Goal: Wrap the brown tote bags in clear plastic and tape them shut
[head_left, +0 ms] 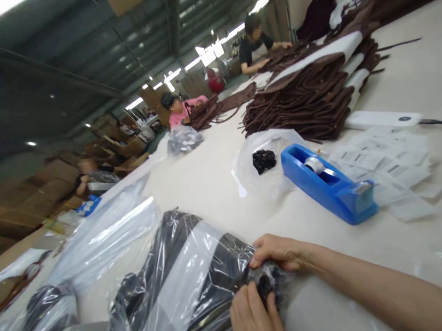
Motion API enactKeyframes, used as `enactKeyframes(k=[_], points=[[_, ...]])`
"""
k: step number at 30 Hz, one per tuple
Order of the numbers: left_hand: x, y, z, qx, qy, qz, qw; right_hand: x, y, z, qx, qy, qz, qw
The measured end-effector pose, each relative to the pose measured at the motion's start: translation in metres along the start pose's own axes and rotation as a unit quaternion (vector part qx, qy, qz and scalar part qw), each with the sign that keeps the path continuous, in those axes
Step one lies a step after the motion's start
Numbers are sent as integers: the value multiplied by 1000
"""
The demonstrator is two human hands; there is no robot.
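A dark garment in a clear plastic bag (187, 282) lies on the pale table (215, 187) in front of me. My left hand (254, 322) pinches the bag's bunched open end from below, fingers closed. From the right, my right hand (278, 252) reaches in and grips the same bunched plastic. A small black piece shows between the two hands.
A blue tape dispenser (330, 181) sits to the right, beside white labels (390, 166) and a clear bag holding a small black item (264, 160). A stack of brown fabric (313, 95) lies farther back. More bagged garments (42, 316) lie left. Three people sit along the table's far side.
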State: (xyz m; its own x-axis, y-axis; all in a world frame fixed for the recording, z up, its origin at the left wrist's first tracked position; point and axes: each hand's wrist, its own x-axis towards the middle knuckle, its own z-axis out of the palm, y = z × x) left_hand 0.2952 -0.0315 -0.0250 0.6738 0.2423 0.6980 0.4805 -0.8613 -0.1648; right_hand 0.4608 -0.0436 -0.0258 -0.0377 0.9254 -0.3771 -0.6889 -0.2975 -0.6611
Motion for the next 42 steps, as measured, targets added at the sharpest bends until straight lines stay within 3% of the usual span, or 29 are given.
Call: enactKeyframes(k=[4,10,14,22,24,27,31,37,39,42], points=[[-3,-4,7,-2,0,7,1000,1,0,1,-6,3,-4,1000],[8,-13,-4,-59,-51,32,996,-5,-7,0,-8,-4,4,1000],[13,-16,-6,-84,-51,13,995,-7,-10,-4,-33,-28,-7,999],[25,-15,-7,-16,-47,-20,999,-20,-16,-8,18,-42,-20,999],[29,-16,-9,-26,-38,-30,998,-31,-10,-3,39,-3,-70,997],[32,-17,-10,-43,-30,-46,998,-50,8,8,49,114,-166,978],[32,-16,-10,-40,-32,-54,997,-60,42,25,-11,207,-259,943],[34,-16,-12,-37,-25,-40,998,-44,61,45,-138,303,-306,892],[35,-16,-14,-35,-27,-37,998,-41,59,47,-147,315,-308,885],[38,-17,-17,-35,-28,-52,998,-43,56,47,-70,244,-314,915]])
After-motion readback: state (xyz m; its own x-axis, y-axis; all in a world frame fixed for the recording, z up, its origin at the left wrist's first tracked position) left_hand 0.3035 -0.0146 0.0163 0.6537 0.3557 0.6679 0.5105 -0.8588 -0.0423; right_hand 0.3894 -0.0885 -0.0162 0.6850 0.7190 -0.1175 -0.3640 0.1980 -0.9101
